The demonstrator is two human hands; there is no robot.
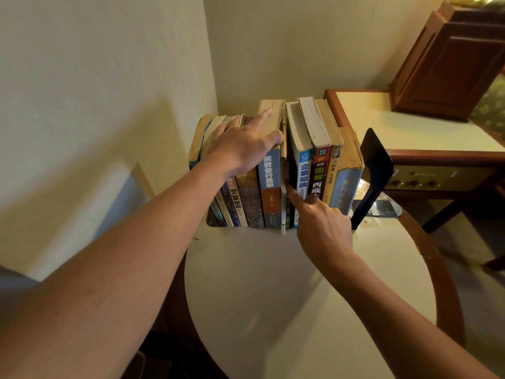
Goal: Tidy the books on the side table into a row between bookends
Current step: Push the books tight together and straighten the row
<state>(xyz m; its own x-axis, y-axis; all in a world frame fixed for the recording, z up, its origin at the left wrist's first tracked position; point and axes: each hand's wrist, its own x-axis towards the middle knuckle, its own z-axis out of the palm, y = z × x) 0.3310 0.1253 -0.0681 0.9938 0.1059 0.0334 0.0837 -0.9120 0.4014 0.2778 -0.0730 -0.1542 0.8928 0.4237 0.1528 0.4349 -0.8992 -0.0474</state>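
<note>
My left hand lies flat, fingers spread over the tops of the standing books, pressing down so they stay upright while I work. My right hand grips nothing. Its forefinger is straight and the other fingers are folded, and it pushes a thin pale-spined paperback back so that its spine lines up. At least four thicker books stand between that paperback and the black bent-metal bookend. The row of books, roughly a dozen, sits on the round pale desk, its near end just beside the bookend. I count one bookend. A dark shape at the far end may be a second, though I cannot tell.
</note>
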